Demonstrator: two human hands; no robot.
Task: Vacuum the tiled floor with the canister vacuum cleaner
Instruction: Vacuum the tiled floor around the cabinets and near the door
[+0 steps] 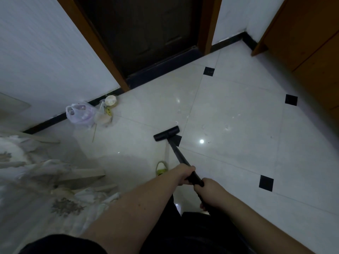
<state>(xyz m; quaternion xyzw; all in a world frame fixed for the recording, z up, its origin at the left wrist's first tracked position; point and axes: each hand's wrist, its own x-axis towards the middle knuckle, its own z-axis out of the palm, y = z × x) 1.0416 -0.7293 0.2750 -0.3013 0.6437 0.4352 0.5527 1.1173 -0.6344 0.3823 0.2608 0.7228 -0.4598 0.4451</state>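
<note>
both hands are wrapped around the black wand [180,158] of the vacuum cleaner. the left hand [185,174] grips it higher up the tube, fingers curled tight round it, and the right hand [211,191] grips it just behind, nearer the body, also curled fully round. the wand slants forward and to the left down to the black floor head [166,133], which lies flat on the white tiled floor [238,116], partly over one of the small black diamond tiles. the canister itself is not in view. small pale specks lie on the tiles just ahead of and to the right of the head. against the dark skirting to the left sits a thin plastic bag [80,114] with bits of rubbish beside it, near a dark door [139,33] in a wooden frame. a yellow-green slipper [161,168] shows just left of the left wrist. patterned fabric [45,189] fills the lower left.
</note>
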